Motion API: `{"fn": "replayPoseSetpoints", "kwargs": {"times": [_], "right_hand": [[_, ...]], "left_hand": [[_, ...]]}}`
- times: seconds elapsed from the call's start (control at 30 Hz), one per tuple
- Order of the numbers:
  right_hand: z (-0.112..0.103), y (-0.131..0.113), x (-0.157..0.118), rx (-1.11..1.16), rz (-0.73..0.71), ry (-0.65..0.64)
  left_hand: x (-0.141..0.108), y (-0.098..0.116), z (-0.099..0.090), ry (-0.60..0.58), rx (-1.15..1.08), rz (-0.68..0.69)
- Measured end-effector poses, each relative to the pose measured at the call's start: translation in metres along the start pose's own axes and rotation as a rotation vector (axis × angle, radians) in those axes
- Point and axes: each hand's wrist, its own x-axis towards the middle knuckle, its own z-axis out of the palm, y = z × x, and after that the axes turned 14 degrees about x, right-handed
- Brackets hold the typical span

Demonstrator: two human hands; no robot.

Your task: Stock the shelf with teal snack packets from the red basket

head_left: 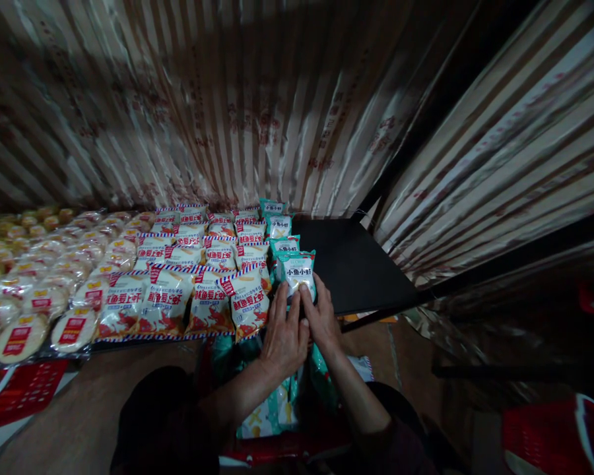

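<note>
At the left, round wrapped snacks (69, 330) are laid flat in close, partly overlapping rows, apparently so that the red labels can be read from above. Next to them, white bags with red lettering (163, 300) are stood in tiers, leaned slightly back, faces turned to the front. Support seems to be given by each tier to the one ahead, and the striped seals are left showing.

The left hand (284, 343) is set low at the front edge of the shelf (361, 267). Its fingers are nearly straight and slightly parted, tips laid at the lower left of the front green bag (297, 265); whether any grip is made by them cannot be told. The bag's base is probably being steadied from that side.

The front green bag is held upright at the near end of a column of like bags, its printed face outward. It lies between the two sets of fingers, mostly above the tips. By the right hand (321, 323) its lower right part is pinched: the thumb is pressed on the face, the other fingers are closed along the side. A tilt is presumably prevented thus.

Below, more green packets (264, 412) are held in a red basket (297, 445), apparently for short reach.
</note>
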Motion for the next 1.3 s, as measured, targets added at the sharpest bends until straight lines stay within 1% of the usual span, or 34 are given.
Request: {"fn": "replayPoseSetpoints", "kwargs": {"times": [0.2, 0.37, 0.47, 0.57, 0.67, 0.77, 0.9, 1.03, 1.13, 1.3], "right_hand": [[0.004, 0.008, 0.001, -0.093, -0.148, -0.036], [0.006, 0.009, 0.001, -0.144, -0.195, -0.065], [0.006, 0.01, 0.0, -0.126, -0.183, -0.07], [0.006, 0.011, -0.001, -0.086, -0.155, -0.068], [0.004, 0.011, 0.002, -0.027, -0.078, -0.055], [0.001, 0.01, 0.012, 0.07, 0.016, -0.058], [0.001, 0.007, 0.033, 0.195, 0.056, -0.088], [0.003, 0.005, 0.05, 0.237, 0.085, -0.107], [0.007, 0.004, 0.056, 0.26, 0.085, -0.141], [0.012, -0.006, 0.055, 0.271, 0.069, -0.266]], "left_hand": [[-0.001, 0.002, -0.001, -0.055, 0.003, -0.026], [-0.003, 0.003, -0.005, -0.08, -0.004, -0.03], [-0.004, 0.001, -0.002, -0.067, 0.011, 0.008], [-0.005, -0.003, 0.006, -0.039, 0.064, 0.046], [-0.005, -0.006, 0.015, 0.036, 0.165, 0.077], [-0.005, -0.006, 0.017, 0.098, 0.274, 0.122], [-0.003, -0.005, 0.009, 0.07, 0.417, 0.153], [0.001, -0.006, 0.002, 0.048, 0.472, 0.168], [0.002, -0.008, 0.002, 0.041, 0.461, 0.152], [0.003, -0.008, 0.002, 0.015, 0.43, 0.116]]}}
